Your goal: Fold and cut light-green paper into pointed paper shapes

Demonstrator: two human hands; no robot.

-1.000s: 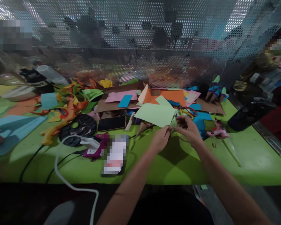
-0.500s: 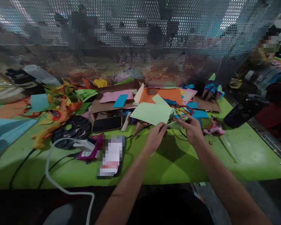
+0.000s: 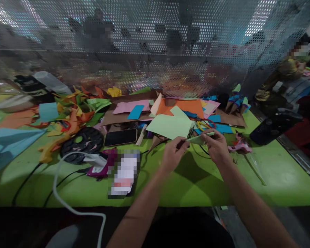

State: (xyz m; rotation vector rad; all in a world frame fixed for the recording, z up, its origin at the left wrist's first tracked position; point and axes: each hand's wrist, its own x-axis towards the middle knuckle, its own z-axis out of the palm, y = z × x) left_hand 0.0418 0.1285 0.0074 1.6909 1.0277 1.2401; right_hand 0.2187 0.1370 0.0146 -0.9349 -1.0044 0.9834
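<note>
A small pale green piece of paper (image 3: 196, 138), seen nearly edge-on, is held between my two hands above the green table. My left hand (image 3: 175, 151) pinches its left end between thumb and fingers. At the right end, the thumb and fingers of my right hand (image 3: 215, 146) close on it. Just behind them lies a larger pale green sheet (image 3: 169, 126) on top of other coloured papers. Past my right hand is a tool with red and yellow looped handles (image 3: 209, 124), partly covered. A brown paper cone (image 3: 155, 142) rests left of my left hand.
To the left are a lit phone (image 3: 124, 174), a dark phone (image 3: 121, 137), a magenta power strip (image 3: 102, 167) with cables and a round black tray (image 3: 82, 144). A dark bottle (image 3: 274, 125) and pink flower (image 3: 240, 144) stand right. A perforated metal screen (image 3: 155, 69) rises behind.
The small paper has turned more edge-on, and both hands have shifted slightly right in view. The whole scene has also slid a little to the right. Both hands keep their grip.
</note>
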